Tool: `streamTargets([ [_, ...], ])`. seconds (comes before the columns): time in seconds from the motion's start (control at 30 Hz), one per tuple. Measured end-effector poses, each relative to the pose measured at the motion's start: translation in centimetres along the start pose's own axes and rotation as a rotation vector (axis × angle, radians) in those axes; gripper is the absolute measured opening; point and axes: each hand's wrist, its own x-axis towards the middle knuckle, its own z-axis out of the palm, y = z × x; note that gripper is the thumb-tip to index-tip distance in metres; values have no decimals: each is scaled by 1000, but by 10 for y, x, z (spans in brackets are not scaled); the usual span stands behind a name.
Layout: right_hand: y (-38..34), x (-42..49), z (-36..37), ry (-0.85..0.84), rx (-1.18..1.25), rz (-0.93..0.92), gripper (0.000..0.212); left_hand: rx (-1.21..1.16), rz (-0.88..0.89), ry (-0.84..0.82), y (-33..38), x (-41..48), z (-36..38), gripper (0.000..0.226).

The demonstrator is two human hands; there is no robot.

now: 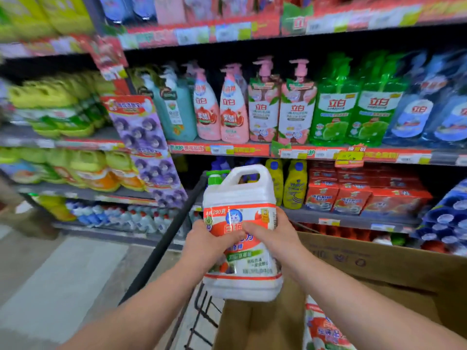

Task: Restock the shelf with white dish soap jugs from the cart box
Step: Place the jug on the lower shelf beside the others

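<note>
A white dish soap jug with a green cap and a red-and-white label is held upright in the air over the cart. My left hand grips its left side across the label. My right hand grips its right side, fingers over the label's front. Below it stands the open brown cardboard box in the cart, and another jug lies inside, only partly visible. The shelf with dish soap stands straight ahead, a dark gap at its left end behind the jug.
The cart's black frame runs diagonally on the left. Yellow bottles and red packs fill the shelf ahead. Pink, green and blue bottles line the level above. Grey floor lies to the left.
</note>
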Motion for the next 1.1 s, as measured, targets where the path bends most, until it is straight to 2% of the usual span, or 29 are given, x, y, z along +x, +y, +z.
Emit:
streamTargets([
  [0.13, -14, -12, 45, -57, -29, -56, 59, -45, 29, 85, -12, -9, -48, 46],
  [0.27, -24, -25, 101, -136, -90, -106, 61, -84, 22, 182, -34, -20, -100, 60],
  [0.4, -23, -49, 173, -189, -81, -145, 61, -113, 36, 290, -68, -37, -167, 45],
  [0.5, -17, -73, 239, -249, -70, -149, 60, -128, -17, 335, -98, -53, -229, 68],
  [0.63, -7, -101, 332, -342, -53, -151, 59, -124, -19, 425, -143, -68, -313, 81],
  [0.77, 6, -126, 417, -418, -60, -163, 64, -147, -28, 514, -187, -86, -386, 67],
  [0.97, 18, -149, 508, -521, -107, -166, 64, -201, -107, 587, -237, -100, -461, 85],
  [1.1, 25, -144, 554, -585, -158, -182, 62, -247, -124, 639, -266, -96, -489, 78],
])
